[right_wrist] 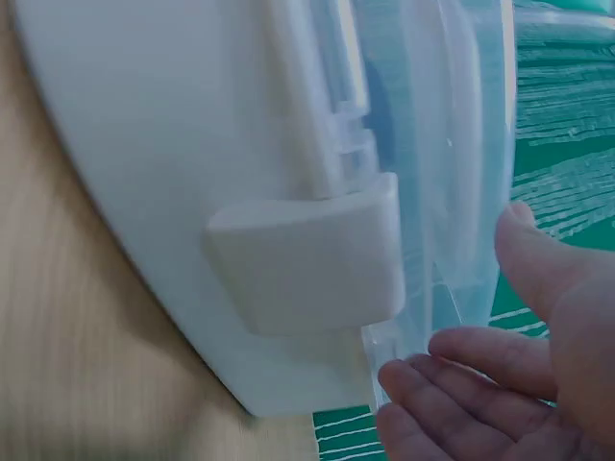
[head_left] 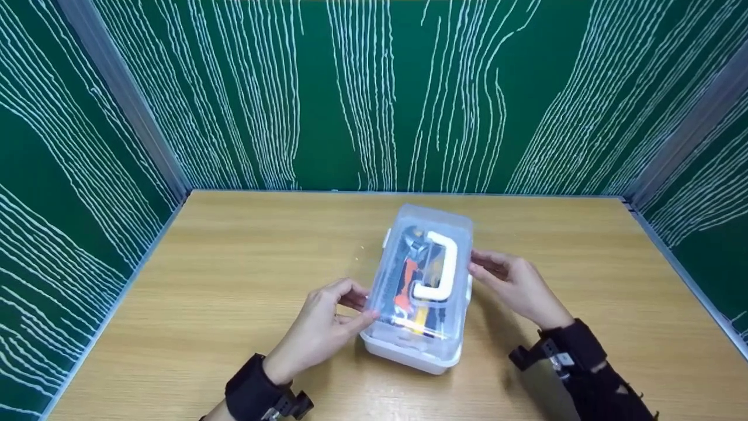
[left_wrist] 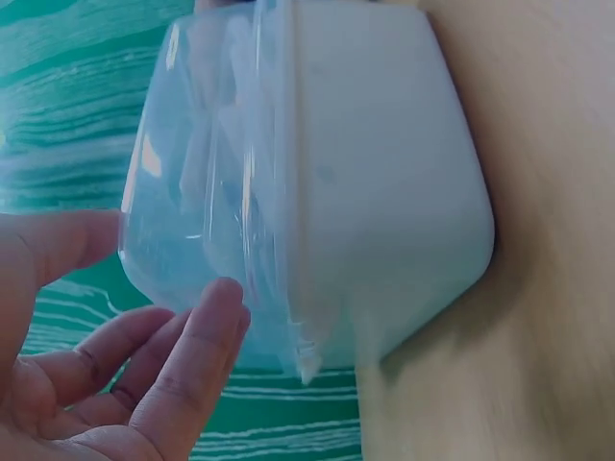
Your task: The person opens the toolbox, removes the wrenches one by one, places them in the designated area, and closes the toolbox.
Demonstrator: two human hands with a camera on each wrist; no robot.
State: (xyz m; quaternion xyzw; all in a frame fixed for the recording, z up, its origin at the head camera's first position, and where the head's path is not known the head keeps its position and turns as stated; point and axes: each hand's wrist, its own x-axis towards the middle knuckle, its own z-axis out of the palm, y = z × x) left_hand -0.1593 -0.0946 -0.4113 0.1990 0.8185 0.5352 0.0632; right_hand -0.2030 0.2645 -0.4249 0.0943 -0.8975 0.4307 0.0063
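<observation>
A toolbox (head_left: 409, 345) with a white base and a see-through lid stands turned at an angle on the table. A white handle (head_left: 449, 269) lies on top of its lid. Through the lid show an adjustable wrench (head_left: 416, 241) and an orange tool (head_left: 405, 283). My left hand (head_left: 327, 321) is at the lid's near left side, thumb tip at its top edge, fingers loosely bent along the side. At the right side is my right hand (head_left: 517, 283), its thumb by the lid's top edge and its fingers extended beside the white latch (right_wrist: 317, 264).
The wooden table (head_left: 245, 257) runs back to green walls (head_left: 315, 117) with white wavy lines. Grey metal posts (head_left: 128, 99) stand at the back corners. Several tiny light specks lie left of the toolbox. Each wrist wears a black strap with a small camera.
</observation>
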